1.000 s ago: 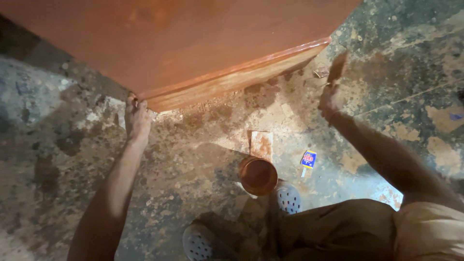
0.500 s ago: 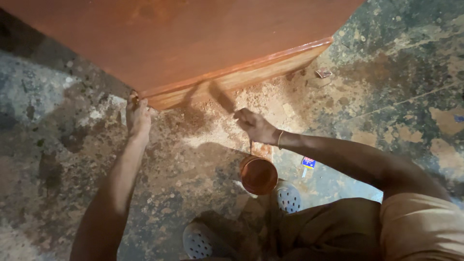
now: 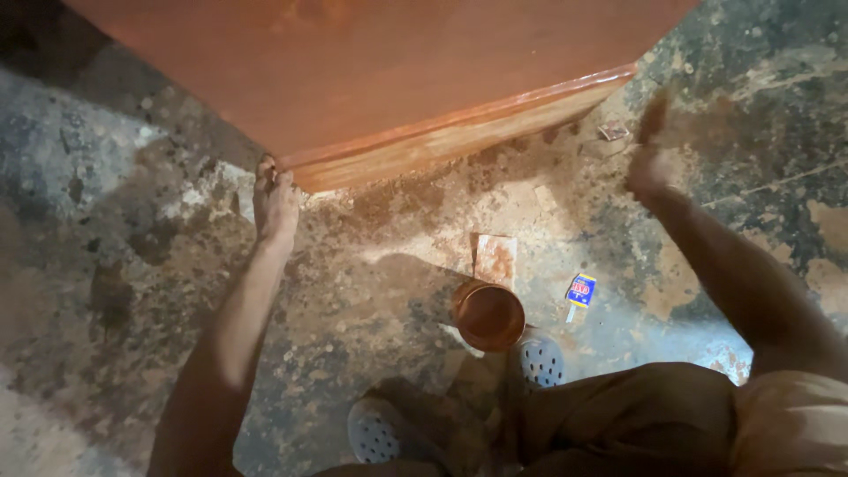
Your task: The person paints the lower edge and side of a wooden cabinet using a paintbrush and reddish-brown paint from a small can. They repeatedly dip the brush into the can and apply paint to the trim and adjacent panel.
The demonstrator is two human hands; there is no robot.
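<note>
A large reddish wooden panel (image 3: 371,79) is held at its lower corner by the left hand (image 3: 276,205), fingers closed on the edge. The right hand (image 3: 649,155), blurred so its grip cannot be told, is raised near the panel's right end, above the stained floor (image 3: 115,265).

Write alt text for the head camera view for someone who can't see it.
Seen from above, a person's left hand grips the corner of a large reddish wooden panel over a stained concrete floor, while the right hand, blurred, is raised near the panel's far end. Below sit a small round container of brown liquid, a stained rectangular sheet, a small blue packet and perforated clogs.
</note>
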